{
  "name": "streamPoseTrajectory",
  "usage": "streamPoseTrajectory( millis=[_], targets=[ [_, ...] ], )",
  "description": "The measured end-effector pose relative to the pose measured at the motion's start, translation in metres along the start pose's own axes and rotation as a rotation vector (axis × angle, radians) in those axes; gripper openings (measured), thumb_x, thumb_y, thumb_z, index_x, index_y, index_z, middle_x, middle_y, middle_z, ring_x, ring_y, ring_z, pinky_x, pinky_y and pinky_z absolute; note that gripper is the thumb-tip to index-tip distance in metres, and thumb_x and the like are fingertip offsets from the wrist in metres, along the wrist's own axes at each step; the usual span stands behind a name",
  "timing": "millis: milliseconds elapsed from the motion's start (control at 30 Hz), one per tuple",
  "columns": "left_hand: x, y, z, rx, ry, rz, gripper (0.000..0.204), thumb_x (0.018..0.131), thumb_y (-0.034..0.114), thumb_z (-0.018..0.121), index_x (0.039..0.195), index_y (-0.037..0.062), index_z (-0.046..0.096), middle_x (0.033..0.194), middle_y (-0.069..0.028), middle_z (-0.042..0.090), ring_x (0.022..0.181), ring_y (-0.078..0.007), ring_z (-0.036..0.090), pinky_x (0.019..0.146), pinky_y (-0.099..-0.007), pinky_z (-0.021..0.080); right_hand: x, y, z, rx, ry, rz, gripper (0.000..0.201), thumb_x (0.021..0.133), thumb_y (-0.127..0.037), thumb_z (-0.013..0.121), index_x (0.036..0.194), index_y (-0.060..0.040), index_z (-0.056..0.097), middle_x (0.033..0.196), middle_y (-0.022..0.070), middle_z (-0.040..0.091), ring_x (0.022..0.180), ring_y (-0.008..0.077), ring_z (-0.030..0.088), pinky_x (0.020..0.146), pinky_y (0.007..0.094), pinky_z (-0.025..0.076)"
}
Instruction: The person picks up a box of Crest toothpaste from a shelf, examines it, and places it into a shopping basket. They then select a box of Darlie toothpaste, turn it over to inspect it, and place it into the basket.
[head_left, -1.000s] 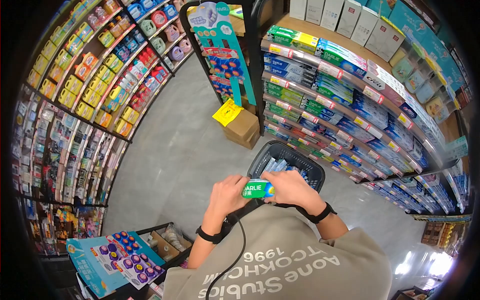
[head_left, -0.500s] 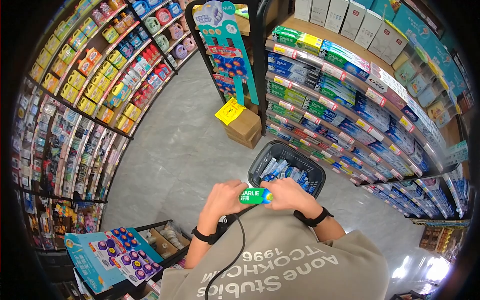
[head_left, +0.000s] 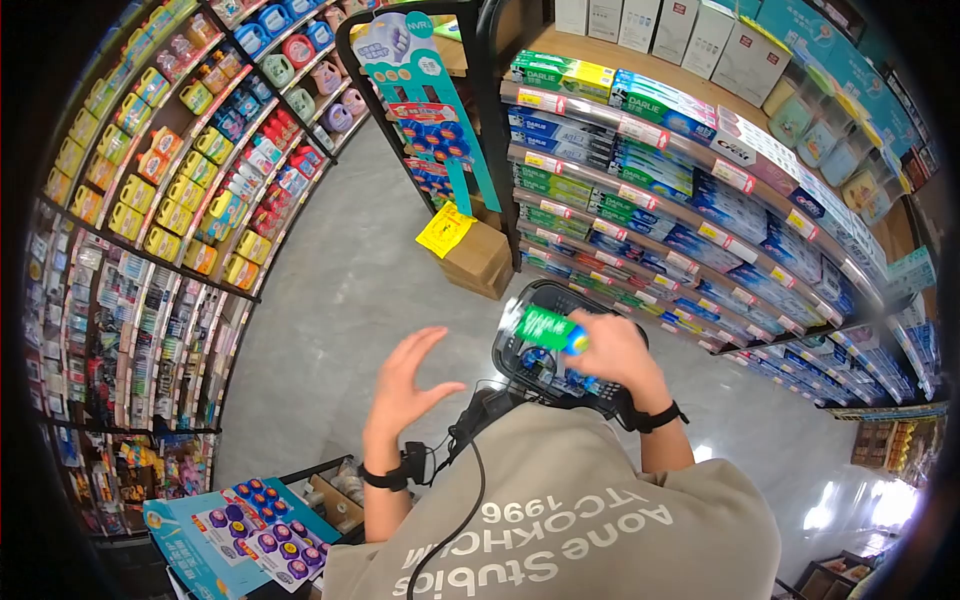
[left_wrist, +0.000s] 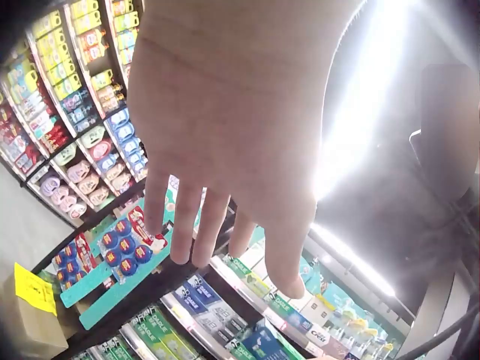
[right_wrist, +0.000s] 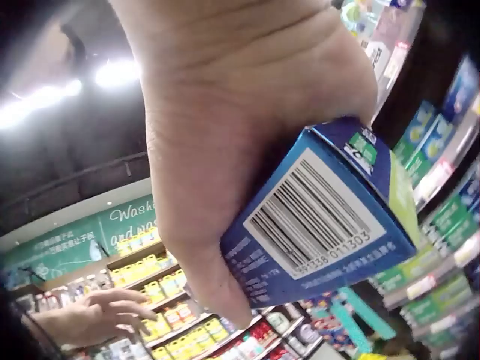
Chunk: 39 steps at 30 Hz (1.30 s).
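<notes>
My right hand [head_left: 612,350] grips one end of a green and blue toothpaste box [head_left: 546,330], tilted above a dark basket [head_left: 507,352]. In the right wrist view the hand [right_wrist: 225,127] pinches the box [right_wrist: 315,217], its blue barcode side facing the camera. My left hand [head_left: 402,388] is off the box, to its left, thumb and fingers spread and holding nothing. The left wrist view shows that hand [left_wrist: 225,127] with its fingers extended. Blue and white boxes [head_left: 580,381] lie in the basket, partly hidden by the right hand.
Toothpaste shelves [head_left: 660,200] rise beyond the basket at the right. A brown carton [head_left: 478,262] with a yellow sheet [head_left: 446,231] stands by the shelf end. Bottles fill the curved shelves [head_left: 150,160] on the left. A promotional display [head_left: 235,535] is at the lower left.
The left hand has let go of the box and moved left, its fingers spreading. The right hand has carried the box up and right, over the basket, and tilted it.
</notes>
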<state>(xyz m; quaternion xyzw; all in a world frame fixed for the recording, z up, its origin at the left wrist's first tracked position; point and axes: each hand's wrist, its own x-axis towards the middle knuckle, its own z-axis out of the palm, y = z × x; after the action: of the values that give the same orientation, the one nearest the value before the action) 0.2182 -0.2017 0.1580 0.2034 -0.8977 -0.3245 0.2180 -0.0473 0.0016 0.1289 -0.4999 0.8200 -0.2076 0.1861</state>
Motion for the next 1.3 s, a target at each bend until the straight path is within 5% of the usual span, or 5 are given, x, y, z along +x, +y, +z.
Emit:
streamPoseTrajectory(
  millis=[300, 767, 933, 1233, 1300],
  targets=[
    [-0.016, -0.028, -0.016, -0.013, -0.055, -0.181, 0.04, 0.072, 0.021, 0.089, 0.107, 0.0084, 0.075, 0.077, -0.0047, 0.073, 0.076, -0.0228, 0.069, 0.08, -0.0336, 0.048, 0.0, 0.037, -0.028, -0.176, 0.168, 0.128, 0.046, 0.071, -0.032, 0.078, 0.11, -0.0098, 0.068, 0.084, 0.0207, 0.072, 0.083, 0.0411, 0.07, 0.074, 0.0493, 0.056],
    [-0.025, -0.034, 0.001, -0.121, -0.079, -0.227, 0.035, 0.075, 0.018, 0.088, 0.108, 0.0105, 0.077, 0.072, -0.0017, 0.068, 0.066, -0.0155, 0.057, 0.059, -0.0292, 0.043, -0.029, 0.075, -0.007, -0.224, -0.102, 0.283, 0.049, 0.07, -0.036, 0.079, 0.111, -0.0097, 0.071, 0.086, 0.0196, 0.073, 0.085, 0.0413, 0.07, 0.076, 0.0504, 0.056],
    [0.008, -0.021, 0.0, -0.061, -0.172, -0.192, 0.035, 0.076, 0.016, 0.087, 0.11, 0.0121, 0.077, 0.073, -0.0006, 0.067, 0.068, -0.0142, 0.058, 0.052, -0.0269, 0.041, 0.002, 0.021, 0.007, 0.116, -0.121, 0.087, 0.054, 0.068, -0.038, 0.078, 0.111, -0.0075, 0.071, 0.09, 0.0217, 0.073, 0.087, 0.0415, 0.07, 0.078, 0.0487, 0.055],
    [0.027, -0.011, 0.003, -0.128, -0.332, -0.301, 0.044, 0.074, 0.016, 0.088, 0.114, 0.0079, 0.074, 0.093, -0.0061, 0.074, 0.091, -0.0204, 0.068, 0.079, -0.0344, 0.052, -0.01, 0.029, 0.021, 0.079, -0.116, 0.076, 0.047, 0.068, -0.035, 0.076, 0.105, -0.0075, 0.072, 0.084, 0.022, 0.072, 0.082, 0.0413, 0.07, 0.074, 0.0506, 0.056],
    [0.031, -0.001, 0.012, -0.087, -0.275, -0.097, 0.054, 0.071, 0.014, 0.089, 0.12, 0.0064, 0.071, 0.108, -0.0111, 0.072, 0.101, -0.0259, 0.067, 0.089, -0.0365, 0.051, -0.007, 0.016, 0.022, 0.194, -0.127, -0.003, 0.046, 0.069, -0.036, 0.076, 0.104, -0.0072, 0.071, 0.082, 0.0213, 0.072, 0.08, 0.0416, 0.07, 0.072, 0.0505, 0.056]
  ],
)
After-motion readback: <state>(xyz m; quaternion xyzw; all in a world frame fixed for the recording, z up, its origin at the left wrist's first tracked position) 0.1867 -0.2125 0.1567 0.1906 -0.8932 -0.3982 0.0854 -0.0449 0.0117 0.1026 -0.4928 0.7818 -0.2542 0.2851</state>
